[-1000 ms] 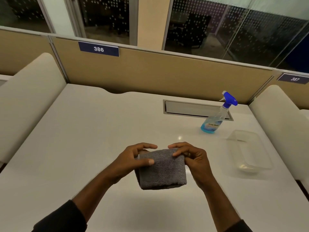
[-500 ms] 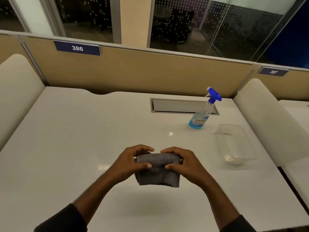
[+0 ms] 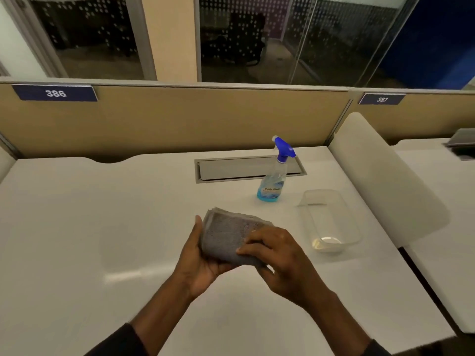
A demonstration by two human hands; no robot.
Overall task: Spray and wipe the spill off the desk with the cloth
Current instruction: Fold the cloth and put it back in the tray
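Holding the folded gray cloth point(image 3: 226, 237) up off the surface point(image 3: 102, 227), the left hand point(image 3: 198, 263) cups it underneath while the right hand point(image 3: 280, 258) pinches its near edge, so keep it flat and reach past the right hand for the spray bottle point(image 3: 273, 178).

Two bare forearms in dark sleeves reach forward, hands meeting at centre. The left hand point(image 3: 198, 263) is palm-up, thumb raised, cradling a folded grey terry cloth point(image 3: 226, 237) from beneath — the right hand point(image 3: 280, 260) lies over its near right corner, fingers curled, pinching it.
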